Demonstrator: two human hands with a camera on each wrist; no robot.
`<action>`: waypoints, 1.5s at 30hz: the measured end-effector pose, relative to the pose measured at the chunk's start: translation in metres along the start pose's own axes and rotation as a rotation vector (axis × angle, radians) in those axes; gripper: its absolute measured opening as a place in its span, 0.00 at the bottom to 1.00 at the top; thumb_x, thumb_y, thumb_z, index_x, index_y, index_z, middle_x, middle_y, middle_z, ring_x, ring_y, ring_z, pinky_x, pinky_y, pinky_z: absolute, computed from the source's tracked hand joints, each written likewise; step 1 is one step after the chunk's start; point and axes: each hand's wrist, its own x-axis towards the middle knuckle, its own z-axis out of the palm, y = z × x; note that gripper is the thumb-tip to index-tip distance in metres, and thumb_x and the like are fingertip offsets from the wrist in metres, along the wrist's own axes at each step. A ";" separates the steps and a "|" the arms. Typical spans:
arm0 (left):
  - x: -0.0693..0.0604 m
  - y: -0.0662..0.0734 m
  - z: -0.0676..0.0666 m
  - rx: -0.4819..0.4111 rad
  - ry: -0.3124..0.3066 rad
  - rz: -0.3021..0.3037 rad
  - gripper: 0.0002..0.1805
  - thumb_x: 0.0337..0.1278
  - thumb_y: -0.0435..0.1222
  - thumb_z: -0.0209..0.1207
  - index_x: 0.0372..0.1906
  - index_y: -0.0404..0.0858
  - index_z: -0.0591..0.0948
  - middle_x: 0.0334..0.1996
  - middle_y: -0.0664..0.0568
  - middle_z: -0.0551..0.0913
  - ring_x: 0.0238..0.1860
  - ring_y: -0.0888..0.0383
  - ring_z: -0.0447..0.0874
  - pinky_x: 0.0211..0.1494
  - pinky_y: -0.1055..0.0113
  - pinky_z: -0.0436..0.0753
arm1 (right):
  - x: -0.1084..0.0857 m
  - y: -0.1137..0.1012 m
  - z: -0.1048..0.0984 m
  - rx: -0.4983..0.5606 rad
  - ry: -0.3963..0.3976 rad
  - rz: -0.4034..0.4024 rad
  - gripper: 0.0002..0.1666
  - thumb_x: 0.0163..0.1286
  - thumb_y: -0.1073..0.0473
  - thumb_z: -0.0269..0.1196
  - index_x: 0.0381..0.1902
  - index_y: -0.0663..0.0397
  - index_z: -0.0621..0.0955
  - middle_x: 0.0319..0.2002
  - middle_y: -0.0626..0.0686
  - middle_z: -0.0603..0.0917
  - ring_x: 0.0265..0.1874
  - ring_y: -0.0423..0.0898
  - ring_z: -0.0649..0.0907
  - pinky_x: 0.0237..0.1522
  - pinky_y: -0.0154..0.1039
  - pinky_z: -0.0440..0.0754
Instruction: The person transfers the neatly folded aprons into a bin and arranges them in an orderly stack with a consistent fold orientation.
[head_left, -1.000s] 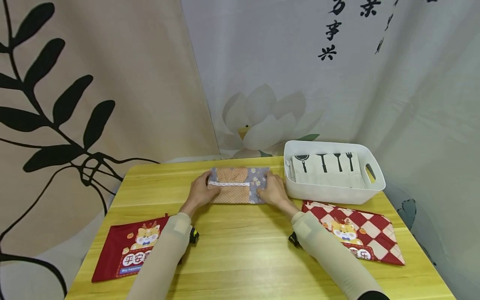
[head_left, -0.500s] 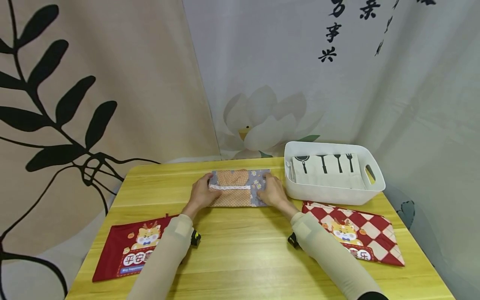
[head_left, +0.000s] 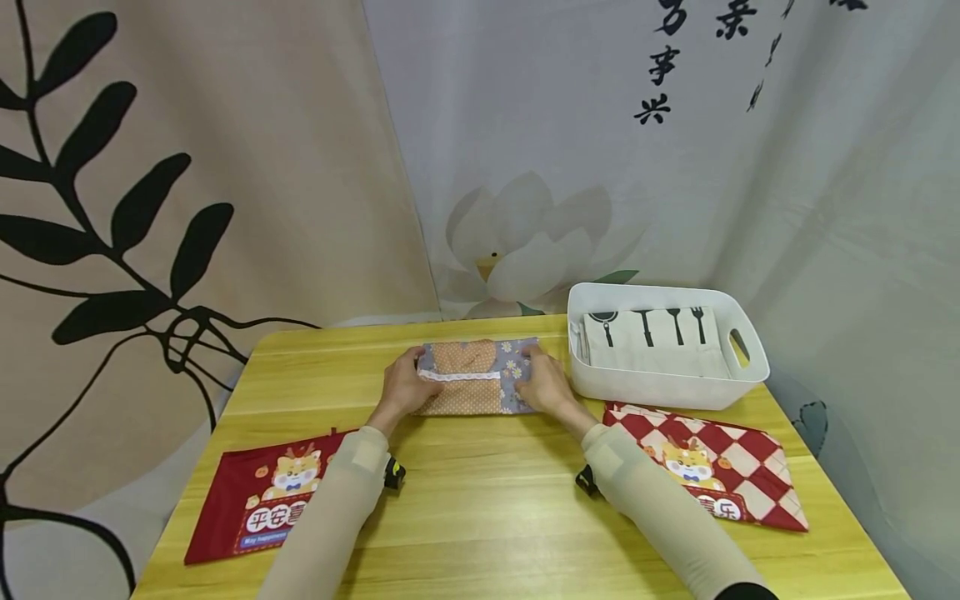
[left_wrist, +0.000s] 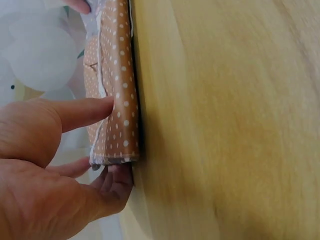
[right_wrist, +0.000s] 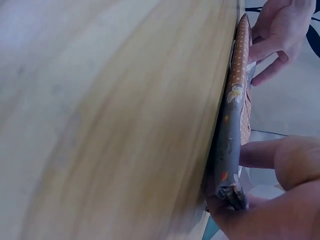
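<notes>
A folded cloth point(head_left: 468, 392) lies near the back of the table, orange with white dots, blue-grey with flowers, and crossed by white lace trim. My left hand point(head_left: 402, 386) holds its left end. In the left wrist view, the thumb of the left hand point(left_wrist: 55, 165) presses the dotted face while other fingers curl under the end. The right end is pinched by my right hand point(head_left: 550, 385). The right wrist view shows the right hand point(right_wrist: 280, 185) with its thumb on the flowered part and a finger beneath. The cloth's underside is mostly hidden.
A white plastic basket point(head_left: 652, 387) at the back right holds a cream cloth point(head_left: 652, 342) printed with dark utensils. A red-and-cream checked cloth item point(head_left: 750, 467) lies under the right forearm's side. A red cloth item point(head_left: 225, 500) lies front left, partly covered by the left sleeve.
The folded cloth has shifted very slightly toward me, with both hands staying at its ends. The basket and red items look unmoved.
</notes>
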 end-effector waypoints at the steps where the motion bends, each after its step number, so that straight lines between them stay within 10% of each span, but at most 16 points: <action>1: -0.003 0.001 -0.002 -0.009 0.001 0.019 0.52 0.54 0.38 0.84 0.84 0.38 0.73 0.78 0.36 0.81 0.77 0.37 0.81 0.76 0.45 0.87 | 0.000 0.000 0.000 -0.002 0.002 -0.006 0.40 0.67 0.68 0.77 0.76 0.65 0.78 0.60 0.69 0.90 0.53 0.62 0.88 0.63 0.60 0.89; 8: -0.012 0.008 -0.008 0.004 -0.003 0.011 0.54 0.51 0.38 0.87 0.84 0.41 0.73 0.74 0.34 0.83 0.72 0.30 0.80 0.68 0.39 0.88 | -0.001 0.002 -0.002 0.007 -0.012 -0.018 0.41 0.68 0.68 0.75 0.77 0.64 0.77 0.56 0.67 0.90 0.37 0.52 0.82 0.55 0.55 0.88; 13: -0.039 0.039 -0.025 -0.036 -0.051 -0.022 0.51 0.58 0.35 0.83 0.85 0.40 0.71 0.79 0.31 0.78 0.79 0.27 0.73 0.79 0.32 0.80 | -0.002 0.003 -0.001 0.024 -0.034 -0.005 0.42 0.69 0.69 0.75 0.79 0.63 0.76 0.55 0.65 0.90 0.29 0.47 0.80 0.44 0.49 0.87; 24: -0.055 0.050 -0.033 -0.044 -0.059 -0.018 0.47 0.66 0.34 0.77 0.87 0.39 0.68 0.78 0.30 0.78 0.74 0.32 0.80 0.75 0.37 0.84 | -0.005 0.007 -0.001 0.045 -0.026 -0.011 0.40 0.69 0.68 0.76 0.78 0.60 0.77 0.67 0.66 0.88 0.30 0.49 0.82 0.51 0.54 0.88; 32: -0.064 0.047 -0.039 -0.122 -0.070 -0.025 0.46 0.69 0.33 0.76 0.87 0.41 0.68 0.79 0.27 0.77 0.74 0.31 0.84 0.73 0.39 0.88 | -0.007 0.009 -0.002 0.055 -0.021 0.005 0.40 0.70 0.67 0.76 0.78 0.57 0.79 0.72 0.65 0.86 0.38 0.54 0.85 0.58 0.58 0.89; 38: -0.069 0.044 -0.042 -0.183 -0.096 -0.039 0.46 0.69 0.33 0.76 0.87 0.43 0.68 0.80 0.26 0.76 0.76 0.29 0.82 0.71 0.41 0.90 | -0.009 0.008 -0.002 0.101 -0.015 0.016 0.38 0.70 0.66 0.77 0.77 0.54 0.80 0.74 0.66 0.84 0.62 0.62 0.87 0.69 0.61 0.87; 45: -0.072 0.041 -0.048 -0.250 -0.071 -0.054 0.46 0.67 0.34 0.77 0.86 0.49 0.70 0.66 0.29 0.85 0.50 0.44 0.91 0.43 0.63 0.89 | -0.010 0.006 -0.004 0.136 0.015 -0.021 0.35 0.69 0.66 0.77 0.74 0.55 0.83 0.74 0.67 0.85 0.73 0.67 0.84 0.78 0.64 0.81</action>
